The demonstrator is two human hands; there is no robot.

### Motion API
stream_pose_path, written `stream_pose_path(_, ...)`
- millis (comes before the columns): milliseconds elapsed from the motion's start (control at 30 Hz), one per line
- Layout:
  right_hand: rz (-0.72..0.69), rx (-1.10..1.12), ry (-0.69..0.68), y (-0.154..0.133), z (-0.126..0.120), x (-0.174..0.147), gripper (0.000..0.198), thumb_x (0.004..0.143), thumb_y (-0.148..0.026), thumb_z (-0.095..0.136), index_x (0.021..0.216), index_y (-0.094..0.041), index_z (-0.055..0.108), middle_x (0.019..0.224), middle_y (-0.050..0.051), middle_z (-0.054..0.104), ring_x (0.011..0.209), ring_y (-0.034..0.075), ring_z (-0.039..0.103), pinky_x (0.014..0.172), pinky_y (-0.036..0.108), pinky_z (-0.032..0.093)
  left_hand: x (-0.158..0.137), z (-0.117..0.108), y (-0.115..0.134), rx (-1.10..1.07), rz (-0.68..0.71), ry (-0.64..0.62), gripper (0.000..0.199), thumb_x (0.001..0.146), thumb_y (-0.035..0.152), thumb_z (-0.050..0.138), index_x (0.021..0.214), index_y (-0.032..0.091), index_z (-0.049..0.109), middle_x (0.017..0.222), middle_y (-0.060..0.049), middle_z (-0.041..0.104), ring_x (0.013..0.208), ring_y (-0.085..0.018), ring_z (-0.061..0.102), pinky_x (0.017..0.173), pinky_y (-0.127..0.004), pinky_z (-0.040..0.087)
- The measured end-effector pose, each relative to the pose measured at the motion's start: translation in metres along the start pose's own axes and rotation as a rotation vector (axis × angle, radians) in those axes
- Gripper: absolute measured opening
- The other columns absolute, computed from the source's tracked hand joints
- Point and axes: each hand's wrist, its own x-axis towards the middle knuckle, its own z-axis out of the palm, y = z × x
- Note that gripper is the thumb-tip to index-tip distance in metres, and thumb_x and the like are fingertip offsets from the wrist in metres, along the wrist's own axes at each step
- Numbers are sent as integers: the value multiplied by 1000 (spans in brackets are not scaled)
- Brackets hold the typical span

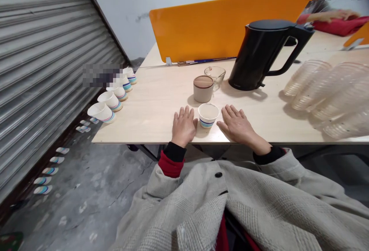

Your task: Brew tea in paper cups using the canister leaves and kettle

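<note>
My left hand (183, 125) lies flat on the table near its front edge, with nothing in it. On the other side, my right hand (236, 124) rests flat too, its fingers stretched out. Between them stands an upright paper cup (208, 119), white with blue bands; my left thumb is close to it, and I cannot tell if they touch. Just behind the cup is a beige canister (203, 91) with a brown wooden-looking top. A clear glass bowl (215, 75) sits behind the canister.
A black electric kettle (252, 59) stands back right, before an orange divider (198, 30). Stacked clear plastic cups (331, 89) lie at the right. Several paper cups (108, 101) line the table's left edge; more cups (46, 180) lie on the floor. Another person's hand (336, 15) touches red cloth (336, 27).
</note>
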Motion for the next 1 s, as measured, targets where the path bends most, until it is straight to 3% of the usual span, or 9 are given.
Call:
stream_pose_path(200, -12, 32, 33, 2, 2, 0, 76, 109, -53, 35, 168, -5, 41, 179, 22, 30, 169, 40, 25, 134, 65, 24, 0, 0, 0, -10, 1, 0, 59, 115, 39, 31, 167, 14, 44, 180, -14, 36, 168, -37, 31, 137, -60, 28)
stream_pose_path(333, -23, 193, 93, 15, -17, 12, 75, 107, -55, 41, 164, -7, 45, 169, 25, 49, 155, 42, 50, 125, 60, 43, 0, 0, 0, -15, 0, 9, 59, 115, 38, 32, 166, 14, 45, 179, -14, 37, 168, -37, 32, 137, -60, 28)
stream_pose_path(467, 62, 367, 263, 33, -59, 49, 83, 102, -57, 55, 168, -7, 41, 151, 24, 67, 130, 42, 70, 106, 54, 58, 0, 1, -1, -28, 5, 18, 59, 114, 38, 32, 166, 13, 46, 178, -15, 38, 167, -37, 33, 136, -60, 29)
stream_pose_path(600, 143, 402, 408, 44, -87, 105, 74, 98, -44, 68, 160, -5, 54, 121, 21, 81, 120, 41, 73, 101, 50, 58, 0, 0, -1, -42, 2, 18, 60, 114, 38, 32, 166, 13, 46, 178, -16, 38, 167, -38, 33, 136, -61, 29)
stream_pose_path(700, 165, 443, 449, 46, -86, 142, 58, 95, -36, 74, 145, -8, 70, 116, 20, 82, 114, 37, 76, 101, 48, 58, 0, -1, -1, -45, 2, 17, 59, 114, 38, 33, 166, 13, 47, 178, -16, 39, 167, -37, 33, 136, -61, 30)
stream_pose_path(800, 145, 585, 469, 46, -74, 165, 43, 95, -33, 72, 131, -9, 78, 102, 15, 83, 94, 29, 79, 95, 42, 59, -1, -1, 0, -40, 3, 14, 58, 114, 37, 34, 166, 14, 47, 177, -15, 39, 167, -37, 33, 136, -60, 30)
stream_pose_path(900, 135, 740, 538, 45, -66, 177, 31, 97, -31, 65, 111, -8, 82, 87, 11, 81, 79, 23, 77, 83, 36, 60, -2, -2, 0, -35, 6, 18, 57, 114, 37, 35, 165, 14, 48, 177, -15, 40, 167, -37, 34, 136, -60, 30)
stream_pose_path(1000, 137, 841, 608, 43, -66, 178, 31, 97, -33, 60, 100, -10, 81, 84, 11, 80, 81, 23, 76, 75, 31, 60, -2, -2, 0, -32, 7, 19, 57, 114, 36, 36, 165, 13, 48, 177, -16, 40, 167, -38, 35, 136, -60, 31)
